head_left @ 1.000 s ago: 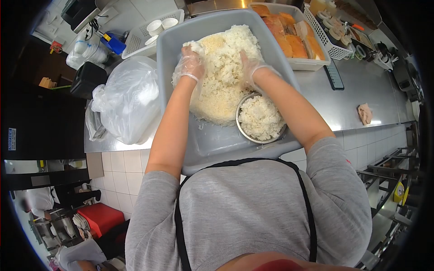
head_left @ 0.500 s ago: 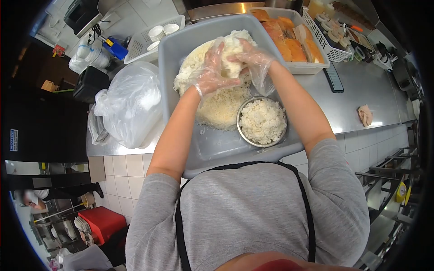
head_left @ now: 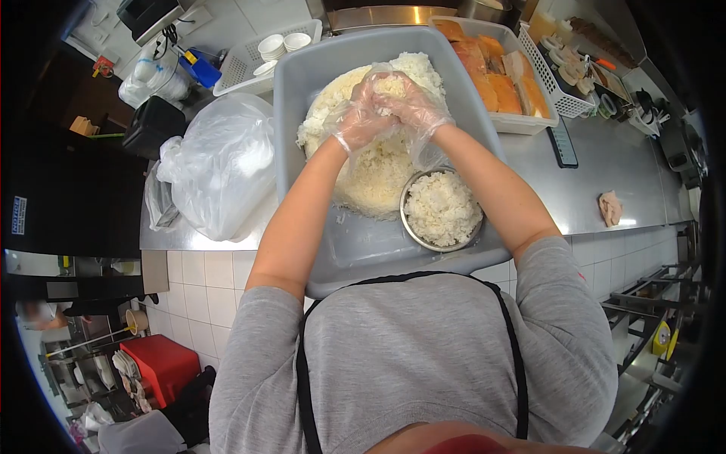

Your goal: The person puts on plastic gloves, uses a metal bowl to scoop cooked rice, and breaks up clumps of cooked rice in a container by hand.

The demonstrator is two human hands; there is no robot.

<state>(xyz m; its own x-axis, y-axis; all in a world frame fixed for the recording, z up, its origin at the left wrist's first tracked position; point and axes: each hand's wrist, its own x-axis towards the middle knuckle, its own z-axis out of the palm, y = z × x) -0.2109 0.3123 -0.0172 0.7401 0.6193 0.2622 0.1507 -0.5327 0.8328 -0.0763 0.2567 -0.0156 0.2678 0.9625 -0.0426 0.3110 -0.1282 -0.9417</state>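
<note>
My left hand and my right hand wear clear, loose plastic gloves. Together they cup a clump of white rice, fingers closed round it, so most of the clump is hidden. Below them lies a big rounded mound of cooked rice in a grey plastic tub. A round metal bowl heaped with rice stands inside the tub, near my right forearm.
A white container of orange fish pieces stands behind right, beside a phone and a crumpled pinkish scrap. Left are a plastic bag and a white basket with small cups. Another person is far left.
My hands have drawn closer together round the rice clump, covering more of it. The whole view has shifted slightly; the bowl and tub look otherwise unchanged.
</note>
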